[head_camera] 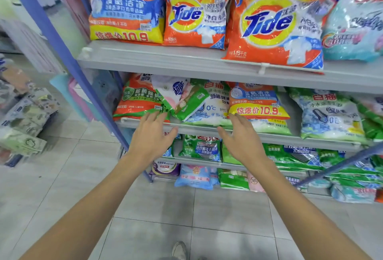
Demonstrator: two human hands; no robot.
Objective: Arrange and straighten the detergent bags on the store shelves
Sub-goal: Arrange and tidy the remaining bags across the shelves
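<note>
Left hand [152,135], right hand [241,137] spread, empty; grab tilted green-white bag [182,99] between them by both edges, set square.

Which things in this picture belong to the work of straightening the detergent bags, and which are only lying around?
Belongs to the job:
left hand, open
right hand, open
tilted green and white bags
orange bag marked 10.9
Tide bags
middle shelf

Just lying about:
packs stacked on the floor at left
blue shelf post
</note>
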